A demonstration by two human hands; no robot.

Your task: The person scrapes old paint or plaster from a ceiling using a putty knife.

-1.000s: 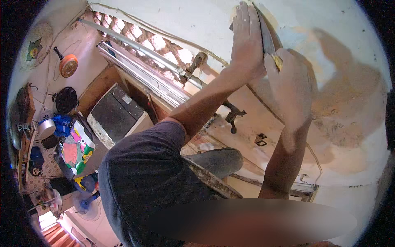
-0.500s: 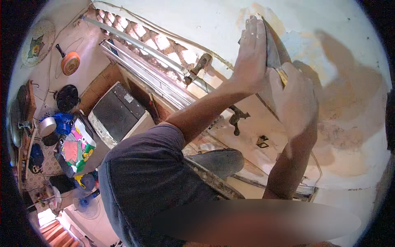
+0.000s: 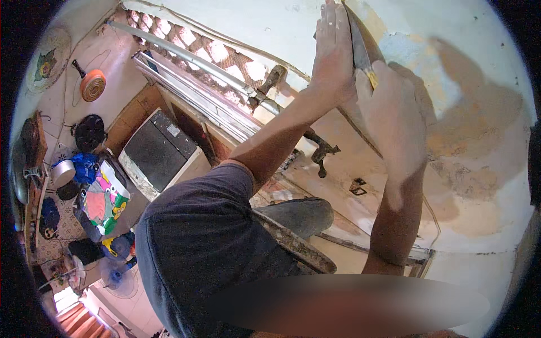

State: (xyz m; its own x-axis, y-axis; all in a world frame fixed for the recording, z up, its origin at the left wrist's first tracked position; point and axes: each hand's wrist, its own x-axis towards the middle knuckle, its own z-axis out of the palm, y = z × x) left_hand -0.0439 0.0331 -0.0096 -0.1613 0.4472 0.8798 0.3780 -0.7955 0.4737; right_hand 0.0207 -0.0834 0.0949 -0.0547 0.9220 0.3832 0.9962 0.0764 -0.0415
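My right hand (image 3: 391, 110) is wrapped round the yellow handle of a putty knife (image 3: 360, 52). Its grey metal blade points up along the pale wall (image 3: 470, 31). My left hand (image 3: 333, 53) lies with straight fingers alongside and partly over the blade; white specks dot the fingertips. A small dark edge shows beyond that hand, and I cannot tell whether it belongs to the blade. Around the hands the wall has peeling, yellowish and bluish patches (image 3: 403, 50). Both forearms are raised, and their shadows fall on the wall to the right.
At left of the arms run a metal pipe (image 3: 186, 53) and a lattice opening (image 3: 211, 50). A tap-like fitting (image 3: 321, 155) juts out below my left forearm. Lower left are a dark-topped appliance (image 3: 160, 149), a colourful bag (image 3: 104, 197), a pot (image 3: 63, 173) and a fan (image 3: 118, 276).
Both hands and the putty knife have shifted up and slightly left in the view. The background has also shifted a little. My grip looks the same.
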